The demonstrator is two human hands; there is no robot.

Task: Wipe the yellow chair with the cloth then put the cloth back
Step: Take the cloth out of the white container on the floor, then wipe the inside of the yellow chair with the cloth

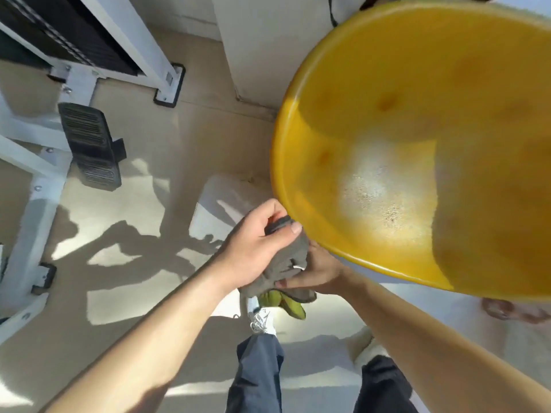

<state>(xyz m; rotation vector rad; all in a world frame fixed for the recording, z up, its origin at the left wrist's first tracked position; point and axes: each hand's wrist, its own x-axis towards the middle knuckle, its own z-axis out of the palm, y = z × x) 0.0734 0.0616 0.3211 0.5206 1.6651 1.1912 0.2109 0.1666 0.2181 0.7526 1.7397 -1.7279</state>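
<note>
Pinching grey cloth [287,262] at yellow chair [417,138] rim, left hand [259,245] above, right hand [319,274] clasping it below

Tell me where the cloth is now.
Head view, lower centre: the grey cloth is held between the left hand and right hand, just below the near rim of the yellow chair.

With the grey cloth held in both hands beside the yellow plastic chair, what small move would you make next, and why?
Probably lift the crumpled grey cloth over the rim onto the yellow plastic chair seat. The left hand and right hand grip it just off the edge, and the sunlit patch looks speckled.
</note>
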